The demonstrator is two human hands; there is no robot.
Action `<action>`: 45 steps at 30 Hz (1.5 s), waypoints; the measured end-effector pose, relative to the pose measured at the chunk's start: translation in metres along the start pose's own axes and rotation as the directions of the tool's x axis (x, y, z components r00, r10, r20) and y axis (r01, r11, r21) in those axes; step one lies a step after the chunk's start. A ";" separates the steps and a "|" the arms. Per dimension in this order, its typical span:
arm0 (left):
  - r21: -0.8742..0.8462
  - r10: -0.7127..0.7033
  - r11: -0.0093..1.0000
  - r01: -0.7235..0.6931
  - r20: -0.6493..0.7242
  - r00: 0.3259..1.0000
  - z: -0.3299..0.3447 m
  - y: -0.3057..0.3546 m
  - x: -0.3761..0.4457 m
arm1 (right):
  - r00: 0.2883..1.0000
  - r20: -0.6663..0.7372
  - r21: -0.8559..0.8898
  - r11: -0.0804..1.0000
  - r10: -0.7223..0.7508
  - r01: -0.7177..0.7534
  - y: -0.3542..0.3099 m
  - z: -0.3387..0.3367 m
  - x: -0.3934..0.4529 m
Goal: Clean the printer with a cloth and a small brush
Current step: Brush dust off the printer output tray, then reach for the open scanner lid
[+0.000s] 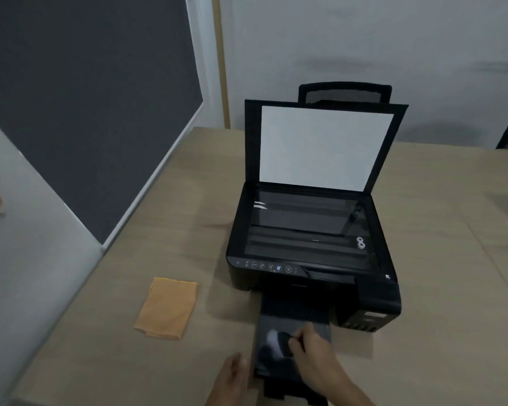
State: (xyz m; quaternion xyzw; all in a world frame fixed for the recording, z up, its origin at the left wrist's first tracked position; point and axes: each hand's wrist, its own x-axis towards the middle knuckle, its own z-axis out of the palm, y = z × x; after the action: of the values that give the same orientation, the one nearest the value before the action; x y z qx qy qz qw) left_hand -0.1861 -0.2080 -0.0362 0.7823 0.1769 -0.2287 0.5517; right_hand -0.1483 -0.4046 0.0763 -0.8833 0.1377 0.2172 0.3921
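The small brush is down on the printer's pulled-out output tray, blurred, with a pale tuft of bristles at its left end and a dark body running back into the right hand. That hand has its fingers pinched closed around the brush's dark end, the thumb and forefinger meeting on it, knuckles up, the forearm running off toward the lower right. Just left of the grip, at the tray's left edge, the left hand rests against the side of the tray with its fingers curled; whether it actually clasps the tray or only leans on it I cannot tell.

Beyond the grip, the tray runs back into the black inkjet printer, which sits on a light wooden table. A row of control buttons lines the front left lip. The scanner lid stands raised, its white backing facing forward, and the scanner glass lies exposed beneath it. The ink tank block juts out right of the tray.

Well left of the grip, apart from the printer, an orange cloth lies folded flat on the table. Behind the lid shows the top of a black mesh chair back, against a pale wall.
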 end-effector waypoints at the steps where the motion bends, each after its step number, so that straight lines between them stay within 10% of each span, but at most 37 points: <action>1: -0.190 0.032 0.981 -0.033 -0.009 0.999 -0.007 -0.001 0.000 | 0.997 0.076 0.033 0.999 0.024 -0.027 -0.011 0.013 0.007; 3: -0.405 -0.167 0.902 0.148 -0.012 0.986 -0.014 -0.003 0.010 | 0.972 0.224 0.056 0.995 0.070 -0.084 -0.028 0.043 0.019; 5: -0.235 -0.234 0.941 0.245 0.074 0.969 -0.036 -0.002 0.022 | 0.949 0.301 0.062 0.991 0.093 -0.116 -0.045 0.075 0.027; 7: -0.425 -0.194 0.890 0.163 -0.029 0.981 -0.071 0.008 0.019 | 0.939 0.327 0.049 0.991 0.104 -0.126 -0.060 0.104 0.031; 24: 0.122 -0.222 0.949 0.289 -0.390 0.894 -0.163 -0.020 0.032 | 0.960 0.280 0.049 0.999 -0.022 0.009 -0.081 0.208 0.053; 27: 0.133 -0.227 0.941 0.313 -0.438 0.870 -0.170 -0.004 0.039 | 0.950 0.278 0.072 0.990 -0.139 0.124 -0.090 0.161 0.044; 33: 0.179 0.219 0.973 -0.144 -0.538 0.814 -0.195 0.130 0.086 | 0.926 -0.153 0.073 0.930 -0.345 0.359 -0.110 -0.025 0.050; 39: 0.084 0.375 0.923 -0.374 -0.406 0.833 -0.167 0.320 0.116 | 0.747 -0.655 0.237 0.909 -0.112 0.344 -0.106 -0.218 0.104; 45: -0.121 0.283 0.946 -0.302 -0.154 0.947 -0.125 0.437 0.139 | 0.731 -0.671 0.362 0.916 0.127 0.173 -0.095 -0.323 0.146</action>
State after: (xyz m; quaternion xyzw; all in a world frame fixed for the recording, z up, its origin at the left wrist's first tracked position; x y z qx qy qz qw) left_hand 0.1815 -0.2298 0.2648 0.7720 0.1112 -0.0778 0.6210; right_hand 0.1069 -0.5958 0.2580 -0.8027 0.3018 -0.1598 0.4890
